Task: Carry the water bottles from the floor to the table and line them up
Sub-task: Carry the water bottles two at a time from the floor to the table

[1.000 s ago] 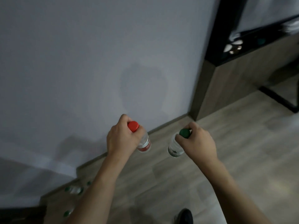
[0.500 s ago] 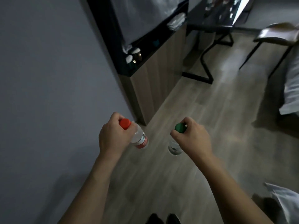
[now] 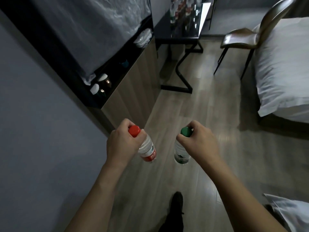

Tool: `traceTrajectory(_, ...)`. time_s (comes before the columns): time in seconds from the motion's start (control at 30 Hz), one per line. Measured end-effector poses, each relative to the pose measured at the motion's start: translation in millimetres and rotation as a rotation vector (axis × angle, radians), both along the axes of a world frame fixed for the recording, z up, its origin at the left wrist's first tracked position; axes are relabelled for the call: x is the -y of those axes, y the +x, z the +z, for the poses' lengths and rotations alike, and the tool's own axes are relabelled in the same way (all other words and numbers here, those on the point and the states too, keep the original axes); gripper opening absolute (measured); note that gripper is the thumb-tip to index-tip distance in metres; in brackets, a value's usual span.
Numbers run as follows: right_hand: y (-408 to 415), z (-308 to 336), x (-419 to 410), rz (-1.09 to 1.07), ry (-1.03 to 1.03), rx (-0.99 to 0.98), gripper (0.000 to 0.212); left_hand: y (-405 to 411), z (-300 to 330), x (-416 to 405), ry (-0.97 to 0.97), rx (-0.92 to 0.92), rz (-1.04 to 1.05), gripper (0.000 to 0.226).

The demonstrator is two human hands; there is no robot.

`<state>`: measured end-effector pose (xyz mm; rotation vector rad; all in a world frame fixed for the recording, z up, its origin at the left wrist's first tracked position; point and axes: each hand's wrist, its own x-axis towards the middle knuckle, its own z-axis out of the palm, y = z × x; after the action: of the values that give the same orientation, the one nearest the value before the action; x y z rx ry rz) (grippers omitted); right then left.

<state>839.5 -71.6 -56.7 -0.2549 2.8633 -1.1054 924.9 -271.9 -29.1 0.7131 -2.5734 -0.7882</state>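
Leftmost, the left hand [image 3: 121, 144] curls round the neck of the red-capped bottle [image 3: 147, 150], which hangs tilted above the wooden floor [image 3: 209, 114]. Just beside it, the right hand [image 3: 199, 143] pinches the green-capped bottle [image 3: 181, 154] at its cap, the bottle hanging nearly upright. Well ahead, the dark desk [image 3: 177, 36] carries more bottles [image 3: 182, 9]. Rightward stand a chair [image 3: 240, 39] and a bed [image 3: 284, 67].

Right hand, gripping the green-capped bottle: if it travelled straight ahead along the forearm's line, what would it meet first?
Open floor at first; the right hand then seems to reach the black table, though depth is unclear.
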Motion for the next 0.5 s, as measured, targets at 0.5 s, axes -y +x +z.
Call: traceTrajectory(0.5, -211, 20, 42, -0.083, 0.060, -0.063, 0.025, -227, 12, 50, 0.068, -0.067, -0.086, 0.026)
